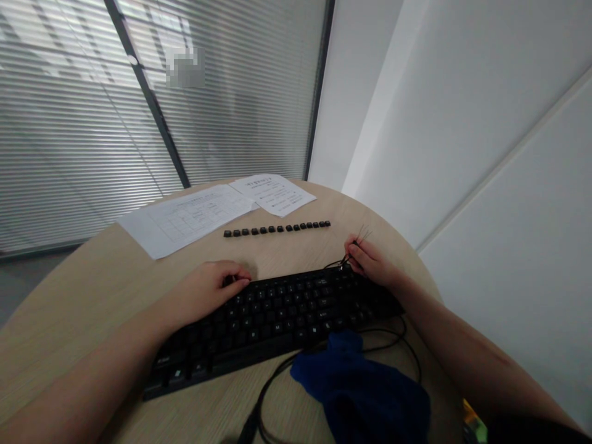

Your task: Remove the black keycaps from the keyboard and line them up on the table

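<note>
A black keyboard [277,314] lies at a slant on the round wooden table. My left hand [219,285] is closed at its far edge, thumb over the top row and fingers curled behind. Near the keyboard's far right corner, my right hand [372,262] pinches a wire keycap puller [364,234]. Thin wire ends stick up past the fingers, and its lower end is by the keys. Beyond the keyboard, several loose black keycaps [280,229] stand in a neat row.
Two printed sheets [189,219] lie at the back of the table [87,296]. A blue cloth [370,394] rests in front of the keyboard, over part of a looped black cable [261,394]. A white wall [499,123] rises at the right, and a glass partition with blinds behind.
</note>
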Tool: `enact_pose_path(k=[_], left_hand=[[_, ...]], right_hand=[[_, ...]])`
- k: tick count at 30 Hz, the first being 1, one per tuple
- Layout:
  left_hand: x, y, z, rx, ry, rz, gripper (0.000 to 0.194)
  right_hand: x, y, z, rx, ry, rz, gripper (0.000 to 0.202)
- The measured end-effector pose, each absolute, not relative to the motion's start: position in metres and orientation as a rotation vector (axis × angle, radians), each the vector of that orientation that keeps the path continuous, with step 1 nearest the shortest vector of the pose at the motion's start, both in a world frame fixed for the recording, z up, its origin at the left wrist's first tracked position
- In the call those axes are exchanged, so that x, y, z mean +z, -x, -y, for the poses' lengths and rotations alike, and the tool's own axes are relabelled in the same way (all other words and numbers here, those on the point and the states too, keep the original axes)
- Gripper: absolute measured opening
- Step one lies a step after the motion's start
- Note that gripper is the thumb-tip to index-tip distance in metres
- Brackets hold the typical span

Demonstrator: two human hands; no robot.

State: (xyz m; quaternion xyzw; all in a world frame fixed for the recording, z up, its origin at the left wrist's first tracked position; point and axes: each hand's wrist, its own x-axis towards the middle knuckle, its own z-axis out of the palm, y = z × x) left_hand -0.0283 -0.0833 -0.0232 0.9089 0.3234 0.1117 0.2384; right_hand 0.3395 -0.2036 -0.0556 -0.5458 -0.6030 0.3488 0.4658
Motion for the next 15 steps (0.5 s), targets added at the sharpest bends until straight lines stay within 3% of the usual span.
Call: enact_pose_path(k=[8,15], left_hand=[[-0.0210,0.0269,0.0848,0.309,-2.492,-0.901,0.029],[-0.0221,0.0277,0.0836,0.297,-2.479,-0.920,0.029]], right_hand=[[-0.0502,-0.3422,0.2030,0.961,1.387,1.461,0.043],[-0.0470,-0.3435,0.2082,0.837,1.395,1.697,0.035]])
